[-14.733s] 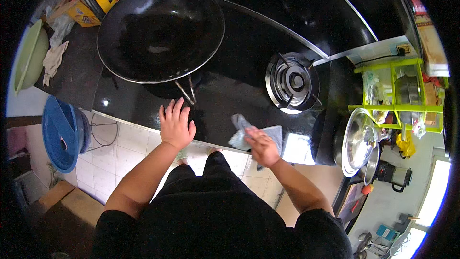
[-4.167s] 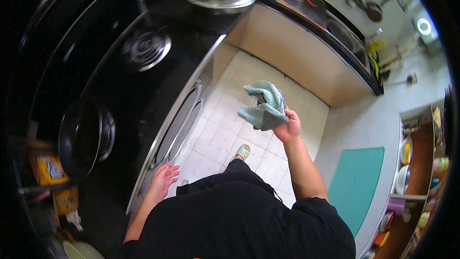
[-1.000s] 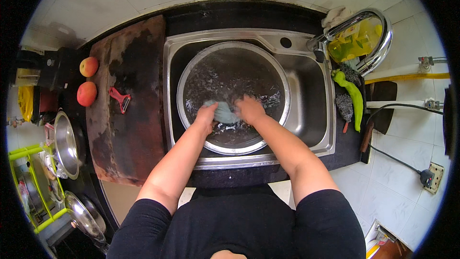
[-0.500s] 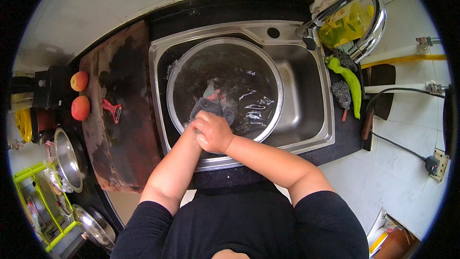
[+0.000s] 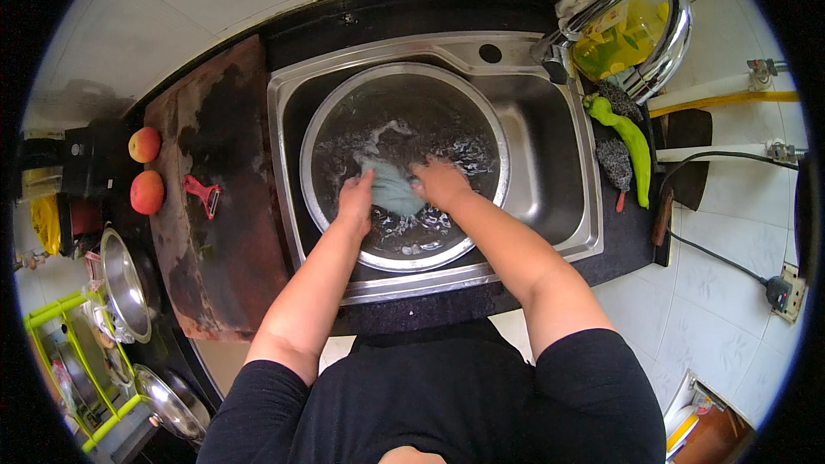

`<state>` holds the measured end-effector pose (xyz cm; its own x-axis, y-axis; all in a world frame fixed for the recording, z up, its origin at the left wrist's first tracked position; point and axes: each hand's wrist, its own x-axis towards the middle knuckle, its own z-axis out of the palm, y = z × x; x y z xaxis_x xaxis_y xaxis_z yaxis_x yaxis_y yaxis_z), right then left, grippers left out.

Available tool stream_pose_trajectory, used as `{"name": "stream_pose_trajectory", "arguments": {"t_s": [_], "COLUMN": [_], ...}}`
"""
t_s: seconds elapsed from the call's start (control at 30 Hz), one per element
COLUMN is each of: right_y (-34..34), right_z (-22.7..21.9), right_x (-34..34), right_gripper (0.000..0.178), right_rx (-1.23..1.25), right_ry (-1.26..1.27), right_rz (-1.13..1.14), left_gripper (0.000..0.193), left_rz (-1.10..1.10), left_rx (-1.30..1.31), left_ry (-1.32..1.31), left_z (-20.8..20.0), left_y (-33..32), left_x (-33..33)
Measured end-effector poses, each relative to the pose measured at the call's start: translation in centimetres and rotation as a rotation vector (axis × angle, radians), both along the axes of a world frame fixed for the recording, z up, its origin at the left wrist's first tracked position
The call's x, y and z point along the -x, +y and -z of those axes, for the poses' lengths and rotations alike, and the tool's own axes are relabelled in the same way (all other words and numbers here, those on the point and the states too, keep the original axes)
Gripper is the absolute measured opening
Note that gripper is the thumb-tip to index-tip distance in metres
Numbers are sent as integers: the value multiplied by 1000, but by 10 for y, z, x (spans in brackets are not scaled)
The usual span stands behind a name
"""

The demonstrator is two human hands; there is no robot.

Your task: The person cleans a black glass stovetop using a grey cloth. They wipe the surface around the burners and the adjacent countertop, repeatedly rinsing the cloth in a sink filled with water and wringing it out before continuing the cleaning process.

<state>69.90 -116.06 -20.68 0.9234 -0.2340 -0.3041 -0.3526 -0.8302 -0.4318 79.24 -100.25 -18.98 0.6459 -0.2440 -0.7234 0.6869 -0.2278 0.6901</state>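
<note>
A wide round metal basin [image 5: 494, 133] full of water stands in the sink, and a pale grey-green cloth [image 5: 394, 189] lies spread in the water. At the cloth's left edge, my left hand [image 5: 356, 202] grips it with the thumb on top. My right hand [image 5: 442, 182] pinches the opposite edge, with its fingertips partly in the water. Ripples surround the cloth, and its far end sinks below the surface.
A steel sink [image 5: 587, 206] surrounds the basin, with a curved tap [image 5: 679, 30] at the back right. A long green pepper [image 5: 634, 150] lies beside a scrubber [image 5: 613, 161]. A cutting board [image 5: 223, 266], red peeler [image 5: 203, 195] and two peaches [image 5: 146, 192] are left.
My hands were clasped together at the basin's near edge. They have moved apart and farther into the basin, and the cloth is now opened out between them.
</note>
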Motion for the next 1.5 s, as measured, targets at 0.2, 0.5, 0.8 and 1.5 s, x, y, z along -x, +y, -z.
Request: {"name": "stream_pose_trajectory", "arguments": {"t_s": [0.2,0.5,0.8,1.5], "right_y": [47,55,12,52], "right_z": [86,-70,-30,-25], "right_x": [-14,-4,27,-17], "right_gripper": [38,38,37,31], "right_rx": [-1180,-1558,102,-2107], "right_ry": [-85,-151,-298,-187], "right_rz": [1092,722,295,1201], "left_gripper": [58,42,58,38], "left_rz": [30,-136,508,152], "left_rx": [58,687,-227,200], "left_ry": [242,467,-636,-218], "left_z": [-17,-2,7,-1], "left_y": [-10,3,0,0], "left_x": [14,-12,-5,10]}}
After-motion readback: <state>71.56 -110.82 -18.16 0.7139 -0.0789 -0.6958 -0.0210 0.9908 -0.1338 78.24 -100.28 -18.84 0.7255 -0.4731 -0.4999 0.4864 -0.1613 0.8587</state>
